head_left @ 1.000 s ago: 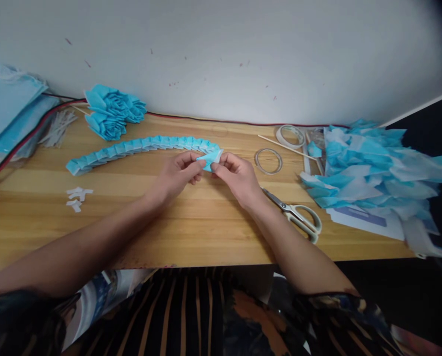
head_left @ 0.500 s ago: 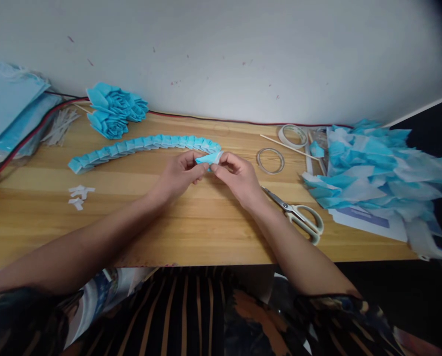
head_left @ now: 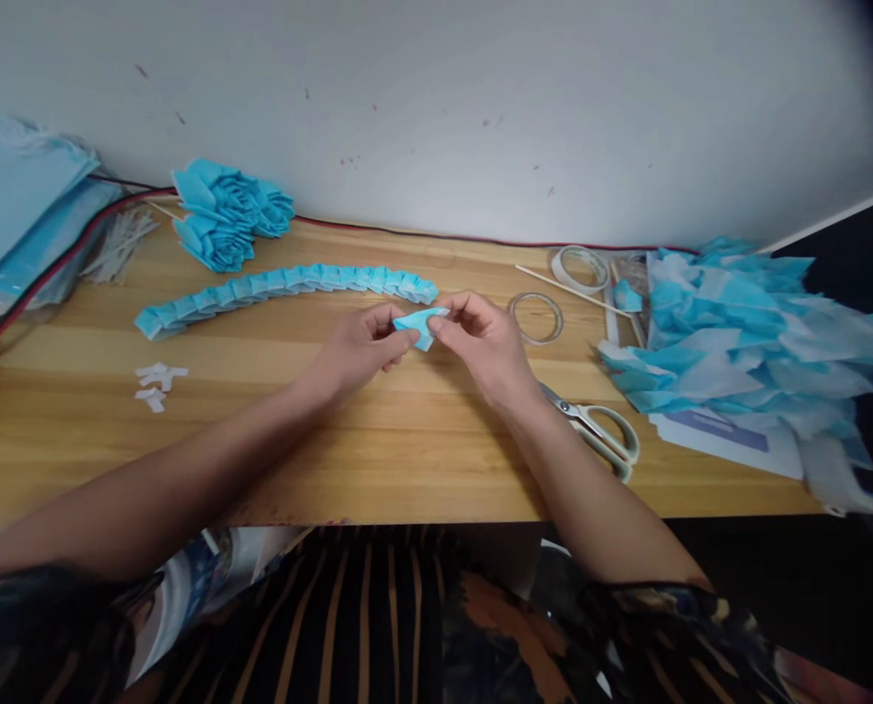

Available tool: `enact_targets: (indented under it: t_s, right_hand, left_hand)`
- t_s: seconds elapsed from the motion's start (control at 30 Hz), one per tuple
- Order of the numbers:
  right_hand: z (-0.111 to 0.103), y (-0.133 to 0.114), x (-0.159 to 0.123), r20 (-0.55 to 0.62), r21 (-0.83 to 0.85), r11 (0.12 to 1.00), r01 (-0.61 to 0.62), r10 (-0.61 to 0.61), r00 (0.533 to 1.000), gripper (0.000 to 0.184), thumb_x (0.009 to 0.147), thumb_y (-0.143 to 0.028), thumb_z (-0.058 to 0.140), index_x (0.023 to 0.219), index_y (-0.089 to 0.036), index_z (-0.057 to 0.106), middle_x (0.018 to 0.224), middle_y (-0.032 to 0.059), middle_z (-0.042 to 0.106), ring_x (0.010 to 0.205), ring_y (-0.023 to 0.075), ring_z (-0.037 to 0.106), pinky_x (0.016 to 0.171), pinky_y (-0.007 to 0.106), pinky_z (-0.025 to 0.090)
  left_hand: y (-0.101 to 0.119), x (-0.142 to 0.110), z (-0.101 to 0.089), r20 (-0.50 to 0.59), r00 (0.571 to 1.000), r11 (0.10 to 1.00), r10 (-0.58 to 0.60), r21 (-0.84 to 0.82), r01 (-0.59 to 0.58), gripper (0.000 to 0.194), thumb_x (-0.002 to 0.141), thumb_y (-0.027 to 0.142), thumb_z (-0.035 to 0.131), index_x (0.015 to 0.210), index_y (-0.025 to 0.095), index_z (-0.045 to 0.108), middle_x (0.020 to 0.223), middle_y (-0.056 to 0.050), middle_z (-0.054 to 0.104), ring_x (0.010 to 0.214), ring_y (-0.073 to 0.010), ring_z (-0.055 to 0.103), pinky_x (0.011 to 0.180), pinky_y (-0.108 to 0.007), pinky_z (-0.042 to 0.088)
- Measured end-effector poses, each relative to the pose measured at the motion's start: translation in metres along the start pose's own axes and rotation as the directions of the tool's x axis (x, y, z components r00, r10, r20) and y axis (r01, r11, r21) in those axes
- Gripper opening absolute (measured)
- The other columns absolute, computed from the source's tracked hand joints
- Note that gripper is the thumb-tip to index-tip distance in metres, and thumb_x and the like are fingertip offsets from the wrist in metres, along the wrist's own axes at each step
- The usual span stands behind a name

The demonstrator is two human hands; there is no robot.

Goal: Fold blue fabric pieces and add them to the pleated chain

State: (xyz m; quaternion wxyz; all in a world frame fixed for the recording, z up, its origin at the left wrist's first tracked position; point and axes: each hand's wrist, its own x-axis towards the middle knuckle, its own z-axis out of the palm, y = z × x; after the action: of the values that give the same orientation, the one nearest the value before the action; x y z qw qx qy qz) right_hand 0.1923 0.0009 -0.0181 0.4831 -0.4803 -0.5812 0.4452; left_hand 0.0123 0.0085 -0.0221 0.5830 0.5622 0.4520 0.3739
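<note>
A small folded piece of blue paper (head_left: 419, 324) is pinched between both my hands above the middle of the wooden table (head_left: 377, 440). My left hand (head_left: 359, 347) grips its left side with thumb and fingers closed. Closed on its right side is my right hand (head_left: 484, 342). Just behind the hands a long curved strip of pleated blue paper (head_left: 282, 286) lies on the table, its right end close to the held piece.
Blue paper flowers (head_left: 227, 210) sit at the back left beside stacked blue sheets (head_left: 18, 210) and a red cable (head_left: 62, 256). Two tape rings (head_left: 535, 318), a thin stick (head_left: 568, 289) and scissors (head_left: 597, 430) lie right of my hands. Blue paper scraps (head_left: 744, 332) are heaped at far right. White bits (head_left: 155, 383) lie at left.
Both hands have shifted slightly right and toward me with the small blue piece, which has turned between the fingers and now sits apart from the end of the pleated strip.
</note>
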Motion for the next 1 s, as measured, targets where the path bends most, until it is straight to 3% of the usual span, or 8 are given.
enact_targets:
  t_s: [0.1,0.17,0.3,0.4,0.63,1.0]
  right_hand:
    - [0.001,0.0,-0.001,-0.039,-0.083,0.994,0.067,-0.071,0.997,0.008,0.081,-0.029,0.072,0.084,-0.023,0.067,0.073,-0.0035,0.063,0.068,0.0131,0.055,0.067,0.03,0.047]
    - [0.0,-0.001,-0.002,-0.052,-0.193,0.966,0.17,-0.183,0.982,0.003,0.083,-0.025,0.07,0.083,-0.023,0.067,0.076,-0.002,0.066,0.07,0.0145,0.058,0.07,0.031,0.049]
    - [-0.002,-0.002,-0.003,0.029,-0.43,0.815,0.389,-0.418,0.908,0.009,0.09,-0.021,0.063,0.086,-0.025,0.07,0.087,0.0016,0.073,0.083,0.0193,0.065,0.08,0.037,0.051]
    - [-0.006,0.0,-0.002,0.116,-0.518,0.705,0.484,-0.503,0.856,0.017,0.094,-0.019,0.058,0.092,-0.027,0.073,0.095,0.0024,0.077,0.091,0.0217,0.068,0.086,0.041,0.05]
    - [-0.008,0.007,-0.001,0.154,-0.592,0.593,0.546,-0.582,0.799,0.024,0.098,-0.017,0.056,0.1,-0.028,0.076,0.099,0.0043,0.077,0.093,0.0218,0.068,0.084,0.041,0.051]
    - [-0.008,0.011,-0.001,0.173,-0.625,0.558,0.546,-0.582,0.794,0.033,0.098,-0.012,0.051,0.106,-0.031,0.077,0.1,0.0036,0.076,0.093,0.0217,0.066,0.084,0.041,0.05]
  left_hand:
    - [-0.002,0.001,0.0,0.024,1.0,1.0,0.012,-0.013,-0.012,0.015,0.081,0.027,0.07,0.073,0.019,0.06,0.057,0.003,0.056,0.054,-0.0096,0.049,0.054,-0.023,0.04]
    - [-0.004,0.001,-0.001,0.037,0.999,0.999,0.014,-0.052,-0.012,0.015,0.081,0.028,0.07,0.074,0.019,0.06,0.058,0.003,0.057,0.054,-0.0093,0.05,0.054,-0.022,0.041]
    - [-0.005,0.002,0.0,0.042,0.998,0.988,-0.04,-0.146,0.046,0.014,0.081,0.026,0.071,0.074,0.018,0.061,0.06,0.002,0.059,0.054,-0.0091,0.052,0.054,-0.022,0.043]
    - [-0.004,0.003,0.0,0.039,0.997,0.978,-0.066,-0.198,0.072,0.013,0.081,0.024,0.072,0.075,0.018,0.061,0.061,0.002,0.06,0.054,-0.0089,0.053,0.052,-0.021,0.043]
    - [0.0,0.002,0.0,0.05,0.995,0.955,-0.087,-0.279,0.097,0.012,0.081,0.022,0.072,0.077,0.017,0.062,0.061,0.002,0.061,0.053,-0.0085,0.053,0.052,-0.02,0.042]
    - [-0.003,0.004,0.0,0.045,0.997,0.953,-0.07,-0.294,0.08,0.021,0.085,0.029,0.077,0.077,0.017,0.062,0.061,0.002,0.061,0.054,-0.0089,0.054,0.052,-0.021,0.044]
